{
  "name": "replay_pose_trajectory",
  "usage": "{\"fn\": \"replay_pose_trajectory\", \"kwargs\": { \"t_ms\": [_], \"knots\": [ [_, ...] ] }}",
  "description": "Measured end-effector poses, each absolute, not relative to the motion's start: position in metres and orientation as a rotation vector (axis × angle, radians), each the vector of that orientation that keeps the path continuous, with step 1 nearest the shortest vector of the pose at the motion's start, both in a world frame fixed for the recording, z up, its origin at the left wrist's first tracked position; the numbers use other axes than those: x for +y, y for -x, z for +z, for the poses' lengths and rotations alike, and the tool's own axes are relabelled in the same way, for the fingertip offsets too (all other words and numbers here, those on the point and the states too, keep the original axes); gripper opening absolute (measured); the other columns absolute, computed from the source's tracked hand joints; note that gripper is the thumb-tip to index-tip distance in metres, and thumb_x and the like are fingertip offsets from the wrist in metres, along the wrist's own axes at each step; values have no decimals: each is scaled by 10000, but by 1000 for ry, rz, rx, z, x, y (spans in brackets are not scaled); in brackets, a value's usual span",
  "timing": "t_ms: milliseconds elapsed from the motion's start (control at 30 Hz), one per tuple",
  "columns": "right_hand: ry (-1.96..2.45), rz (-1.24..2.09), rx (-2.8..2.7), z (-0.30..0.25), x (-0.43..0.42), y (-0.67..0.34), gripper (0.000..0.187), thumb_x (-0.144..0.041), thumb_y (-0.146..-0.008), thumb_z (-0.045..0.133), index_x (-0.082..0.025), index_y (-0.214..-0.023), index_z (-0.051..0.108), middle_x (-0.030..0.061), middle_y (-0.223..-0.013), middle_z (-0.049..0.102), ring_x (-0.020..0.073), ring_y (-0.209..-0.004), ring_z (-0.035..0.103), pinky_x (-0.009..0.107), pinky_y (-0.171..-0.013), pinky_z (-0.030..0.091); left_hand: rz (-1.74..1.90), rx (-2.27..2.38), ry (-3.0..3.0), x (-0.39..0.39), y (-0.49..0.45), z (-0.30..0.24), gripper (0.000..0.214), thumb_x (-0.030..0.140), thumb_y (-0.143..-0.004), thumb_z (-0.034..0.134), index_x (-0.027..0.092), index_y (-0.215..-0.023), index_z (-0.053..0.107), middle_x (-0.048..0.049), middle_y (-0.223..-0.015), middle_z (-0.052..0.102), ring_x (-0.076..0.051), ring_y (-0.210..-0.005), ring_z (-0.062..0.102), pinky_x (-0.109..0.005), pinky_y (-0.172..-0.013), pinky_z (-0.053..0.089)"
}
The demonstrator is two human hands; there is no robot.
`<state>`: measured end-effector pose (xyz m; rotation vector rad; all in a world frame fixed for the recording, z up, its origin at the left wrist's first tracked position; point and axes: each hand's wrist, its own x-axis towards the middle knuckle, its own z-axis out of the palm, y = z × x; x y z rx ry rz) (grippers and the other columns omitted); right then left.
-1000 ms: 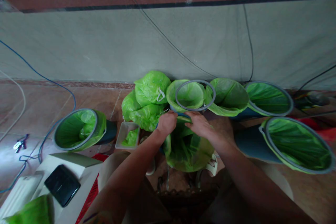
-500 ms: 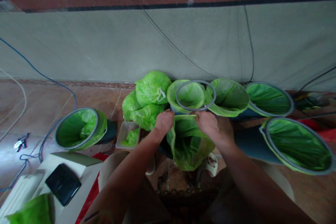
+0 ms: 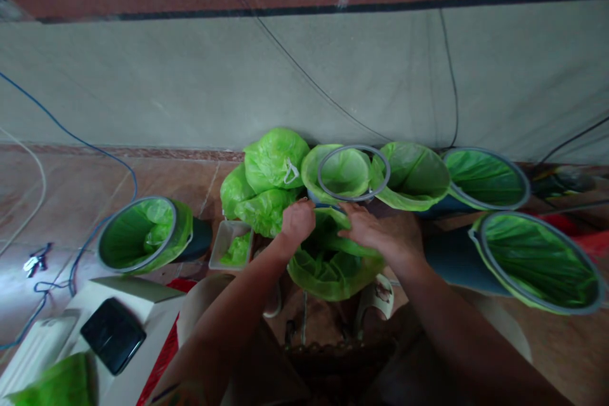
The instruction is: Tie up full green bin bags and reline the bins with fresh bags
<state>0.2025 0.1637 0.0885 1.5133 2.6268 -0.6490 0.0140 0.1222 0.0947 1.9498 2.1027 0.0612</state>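
A green plastic bag [image 3: 328, 266] lines a dark bin in front of me, its loose edge bunched over the rim. My left hand [image 3: 297, 223] is closed on the far left part of the bag's edge. My right hand [image 3: 380, 235] lies over the bag's far right edge with fingers stretched towards the left hand; I cannot see whether it grips the plastic. Just behind the hands stands another lined bin with a grey ring [image 3: 353, 172].
Tied green bags [image 3: 271, 181] lie at the wall. Lined bins stand left [image 3: 143, 235] and right [image 3: 540, 263], with more along the wall [image 3: 485, 179]. A white tray [image 3: 231, 244], a white box with a black phone [image 3: 111, 335] and cables [image 3: 71, 139] lie left.
The bag's edge has gone from pulled up between both hands to spread down over the bin's rim. My right hand moved left and flattened over the bag.
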Motion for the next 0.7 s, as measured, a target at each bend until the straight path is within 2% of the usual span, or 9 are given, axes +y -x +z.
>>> {"fn": "replay_pose_trajectory", "kwargs": {
  "t_ms": [133, 200, 300, 467, 700],
  "knots": [
    [-1493, -651, 2491, 90, 164, -194, 404, -306, -913, 585, -145, -1282, 622, 161, -1225, 695, 269, -1138, 647, 352, -973, 475, 75, 2061, -2010, 118, -23, 94, 304, 255, -972, 417, 183, -1011, 710, -92, -1033, 725, -210, -971, 695, -285, -837, 532],
    [-1549, -603, 2428, 95, 165, -193, 312, -263, -960, 469, -159, -1163, 683, 141, -1114, 733, 251, -1038, 682, 322, -894, 491, 82, 2043, -2036, 118, -24, 95, 315, 274, -982, 407, 191, -1008, 710, -85, -1036, 723, -212, -977, 694, -290, -840, 533],
    [-1665, -519, 2417, 105, 165, -194, 358, -228, -971, 398, -198, -1151, 707, 119, -1078, 745, 247, -1013, 692, 310, -849, 492, 43, 2042, -2031, 120, -20, 97, 327, 264, -991, 394, 187, -1026, 709, -95, -1055, 719, -214, -992, 692, -290, -843, 533],
    [-1808, -481, 2337, 113, 168, -199, 394, -269, -981, 401, -237, -1225, 709, 118, -1117, 742, 259, -1035, 694, 314, -853, 502, -57, 2070, -1982, 122, -10, 95, 322, 134, -942, 414, 152, -1082, 703, -123, -1049, 722, -230, -1001, 702, -295, -846, 540],
    [-1914, -529, 2013, 110, 182, -218, 370, -239, -948, 437, -134, -1116, 748, 183, -1140, 731, 305, -1079, 694, 358, -844, 531, -66, 2206, -1851, 126, 5, 97, 365, 89, -926, 394, 141, -1098, 712, -146, -1064, 736, -273, -1033, 702, -337, -868, 548]
  ]
}}
